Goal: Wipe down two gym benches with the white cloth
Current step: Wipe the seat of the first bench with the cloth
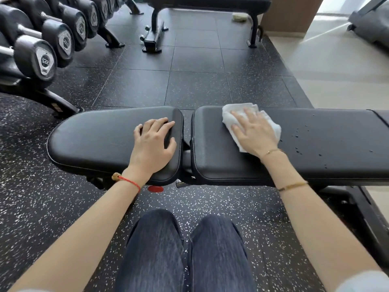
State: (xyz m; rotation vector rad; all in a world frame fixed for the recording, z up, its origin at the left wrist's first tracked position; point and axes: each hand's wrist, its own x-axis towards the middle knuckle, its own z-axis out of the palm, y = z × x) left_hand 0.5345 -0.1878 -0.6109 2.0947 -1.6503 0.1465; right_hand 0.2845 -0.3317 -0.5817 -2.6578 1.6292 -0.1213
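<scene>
1. speckled gym flooring surrounds the near bench (315, 144) mid-frame.
2. white cloth (252, 123) lies on its long pad, right hand (255, 131) flat atop.
3. left hand (153, 144) rests open, empty, bracing the seat pad (94, 140).
4. best sweep rightward through the droplets (299, 142), pressing evenly.

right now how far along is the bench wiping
Early. The right hand presses the white cloth flat on the near bench's long pad, while the left hand rests on the seat pad. Water droplets to the right of the cloth are not yet wiped. The second bench behind appears untouched; I can't confirm any part is finished.
</scene>
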